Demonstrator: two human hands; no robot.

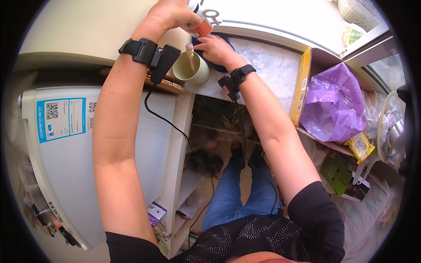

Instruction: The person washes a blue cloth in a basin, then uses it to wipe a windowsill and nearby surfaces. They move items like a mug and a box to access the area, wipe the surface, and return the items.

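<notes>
My left hand grips a white container with an orange-red label and a white loop-shaped piece on its side, at the top of the head view. The container is tilted, and its upper end is partly cut off by the frame. Just below it, my right hand lies over a dark blue object, possibly cloth, with its fingers reaching under the container. Whether those fingers hold anything is hidden. Close to the right fingertips stands a pale green cup with a thin pinkish-handled utensil leaning in it.
A cardboard box with a purple plastic bag stands right on the marble-patterned counter. A window frame runs behind. At left is a white appliance bearing a label; a beaded brown mat lies behind it. Shelves are below.
</notes>
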